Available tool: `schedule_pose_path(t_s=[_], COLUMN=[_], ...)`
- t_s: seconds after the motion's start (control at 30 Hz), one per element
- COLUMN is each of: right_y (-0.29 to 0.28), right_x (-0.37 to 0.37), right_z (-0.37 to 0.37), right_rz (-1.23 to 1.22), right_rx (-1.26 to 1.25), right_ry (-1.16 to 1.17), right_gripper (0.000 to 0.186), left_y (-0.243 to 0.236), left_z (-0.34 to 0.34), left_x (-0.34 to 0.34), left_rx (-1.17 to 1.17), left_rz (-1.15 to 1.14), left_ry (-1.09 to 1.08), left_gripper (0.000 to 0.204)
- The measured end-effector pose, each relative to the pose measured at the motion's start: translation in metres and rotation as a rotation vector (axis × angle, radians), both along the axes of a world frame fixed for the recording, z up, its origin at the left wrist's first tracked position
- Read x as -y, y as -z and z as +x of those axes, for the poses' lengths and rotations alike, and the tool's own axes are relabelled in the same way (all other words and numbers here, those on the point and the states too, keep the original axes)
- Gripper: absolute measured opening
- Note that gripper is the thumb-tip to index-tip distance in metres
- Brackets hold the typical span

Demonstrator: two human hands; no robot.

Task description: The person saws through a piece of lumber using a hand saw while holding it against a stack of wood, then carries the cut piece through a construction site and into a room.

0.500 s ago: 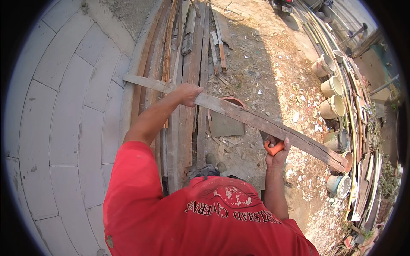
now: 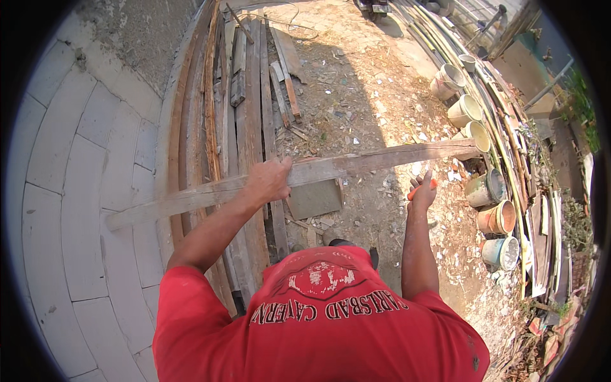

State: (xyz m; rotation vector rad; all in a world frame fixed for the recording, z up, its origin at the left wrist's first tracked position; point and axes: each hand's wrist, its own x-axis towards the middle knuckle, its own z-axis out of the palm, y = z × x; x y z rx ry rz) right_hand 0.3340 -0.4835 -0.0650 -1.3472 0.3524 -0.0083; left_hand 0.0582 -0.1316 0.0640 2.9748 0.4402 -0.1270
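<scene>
Your hands are apart. Your left hand (image 2: 268, 180) is clamped around the long wooden board (image 2: 356, 163), which lies across your front: from that hand, one end runs out between eight and nine o'clock, the other between two and three. Your right hand (image 2: 420, 199), at three o'clock from the left, is closed around an orange handle (image 2: 434, 184); whatever it belongs to is hidden.

As far as can be judged, the handling is at an early stage. Done: the board is in your grip, above the stacked planks (image 2: 253, 95), and the handle is in your other hand. Left: the board is not set down, and your right hand sits apart from it, toward you. The board looks to be one length, with no fresh cut that you can make out.

The left end blurs in front of the block wall (image 2: 83, 254) and the right end overlaps a pale bucket (image 2: 480, 137); you cannot tell whether either touches.
</scene>
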Motion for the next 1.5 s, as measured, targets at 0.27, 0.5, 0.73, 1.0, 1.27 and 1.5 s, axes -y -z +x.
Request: schedule_pose_path(t_s=[0.27,0.5,0.73,1.0,1.27,1.5], right_y=[0.023,-0.005,-0.021,-0.053,-0.050,-0.060], right_x=[0.003,-0.026,-0.129,-0.195,-0.247,-0.304], right_z=[-0.019,0.033,-0.025,-0.130,-0.266,-0.357], right_rz=[-0.276,-0.046,0.302,0.115,0.244,0.055], right_rx=[0.382,0.510,0.414,0.531,0.408,0.330], right_ry=[-0.124,-0.812,-1.158,-1.651,-1.893,-2.137], right_gripper=[0.044,0.042,0.046,0.034,0.036,0.057], left_y=[0.034,0.082,0.076,0.037,0.040,0.063], left_z=[-0.023,-0.127,-0.246,-0.347,-0.461,-0.517], left_x=[0.007,0.013,0.015,0.065,0.096,0.098], left_rx=[-0.166,-0.195,-0.244,-0.278,-0.179,-0.025], left_rz=[-0.070,-0.089,-0.072,-0.123,-0.157,-0.422], left_ry=[-0.283,-0.585,-0.900,-1.206,-1.482,-1.607], left_gripper=[0.044,0.044,0.050,0.072,0.083,0.099])
